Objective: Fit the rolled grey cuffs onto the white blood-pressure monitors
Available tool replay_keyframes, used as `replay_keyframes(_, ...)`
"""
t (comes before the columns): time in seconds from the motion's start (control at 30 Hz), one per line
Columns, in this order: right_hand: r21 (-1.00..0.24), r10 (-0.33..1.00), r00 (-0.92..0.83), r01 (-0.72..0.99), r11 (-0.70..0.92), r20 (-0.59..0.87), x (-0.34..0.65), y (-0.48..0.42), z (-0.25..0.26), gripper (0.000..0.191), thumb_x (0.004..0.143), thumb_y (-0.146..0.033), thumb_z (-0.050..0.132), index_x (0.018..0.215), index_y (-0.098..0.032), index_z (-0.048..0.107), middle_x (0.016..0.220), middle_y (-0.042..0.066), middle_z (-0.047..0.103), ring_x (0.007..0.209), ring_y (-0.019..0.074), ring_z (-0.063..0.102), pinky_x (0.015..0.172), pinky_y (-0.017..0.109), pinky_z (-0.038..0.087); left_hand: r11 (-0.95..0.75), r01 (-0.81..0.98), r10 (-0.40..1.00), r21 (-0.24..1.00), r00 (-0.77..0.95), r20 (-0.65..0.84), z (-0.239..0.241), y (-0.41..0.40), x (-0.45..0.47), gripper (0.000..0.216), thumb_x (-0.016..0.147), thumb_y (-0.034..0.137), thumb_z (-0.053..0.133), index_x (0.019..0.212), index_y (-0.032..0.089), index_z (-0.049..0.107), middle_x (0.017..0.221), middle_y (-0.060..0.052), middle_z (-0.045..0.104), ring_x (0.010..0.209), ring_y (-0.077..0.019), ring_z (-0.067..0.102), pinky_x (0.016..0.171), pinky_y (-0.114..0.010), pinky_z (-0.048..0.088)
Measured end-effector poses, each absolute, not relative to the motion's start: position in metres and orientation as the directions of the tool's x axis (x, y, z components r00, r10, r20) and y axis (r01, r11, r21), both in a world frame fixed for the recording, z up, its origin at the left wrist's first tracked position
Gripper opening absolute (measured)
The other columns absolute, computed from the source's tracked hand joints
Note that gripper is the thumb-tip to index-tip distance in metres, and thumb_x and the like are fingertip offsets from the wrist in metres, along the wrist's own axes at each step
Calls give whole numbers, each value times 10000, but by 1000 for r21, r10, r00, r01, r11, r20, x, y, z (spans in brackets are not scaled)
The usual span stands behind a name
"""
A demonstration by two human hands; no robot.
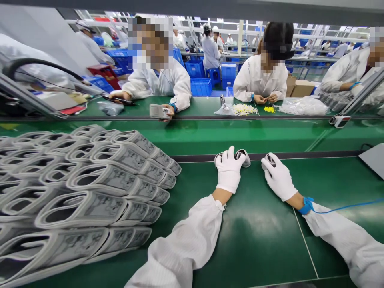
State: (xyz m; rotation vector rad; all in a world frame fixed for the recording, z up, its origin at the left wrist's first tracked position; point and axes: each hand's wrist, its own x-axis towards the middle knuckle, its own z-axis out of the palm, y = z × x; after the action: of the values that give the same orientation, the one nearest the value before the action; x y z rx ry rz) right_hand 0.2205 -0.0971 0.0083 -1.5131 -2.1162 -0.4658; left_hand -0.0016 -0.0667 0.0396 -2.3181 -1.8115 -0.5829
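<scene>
My left hand (229, 172), in a white glove, reaches to the back edge of the green bench. Its fingers are curved over a rolled grey cuff (246, 159) whose ends show on both sides of the hand. To its right, my gloved right hand (279, 178) grips another rolled grey cuff (271, 160), mostly hidden by thumb and fingers. A blue strap (306, 205) with a cord circles my right wrist. At the left, many folded grey cuffs (111, 182) with printed panels are stacked in slanting rows, apart from both hands.
A green conveyor strip (201, 136) runs behind the bench edge (324, 155). Across it, a co-worker holds a grey device (156, 111); another handles small parts near a yellow pile (269, 109). A grey panel (373, 160) juts in at right. A metal frame bar (367, 94) slants above.
</scene>
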Motion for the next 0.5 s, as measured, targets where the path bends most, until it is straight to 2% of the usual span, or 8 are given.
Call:
replay_keyframes(0.17,9,774,-289,939,344,563,209,-88,8,382,961,-166,540,1323,-203,658,1497,173,487,1239,297,592,934,398,547,-287,955,898,80,239,369,39,-62,-5,389,977,189,492,1260,391,666,1556,-108,448,1286,-334,504,1028,-544,396)
replay_keyframes(0.37,86,806,-323,942,324,496,187,-71,20,382,944,-141,530,1302,-199,651,1451,180,490,1232,319,514,891,406,518,-306,949,881,77,251,402,32,-63,-6,338,976,237,537,1247,392,668,1541,-100,459,1335,-345,440,1086,-573,327)
replay_keyframes(0.5,134,832,-332,943,305,445,172,-67,25,443,928,-95,515,1334,-229,629,1414,185,489,1192,338,481,844,408,504,-337,939,870,68,283,403,31,-58,-8,283,994,302,532,1222,391,674,1506,-85,502,1277,-319,485,1035,-550,378)
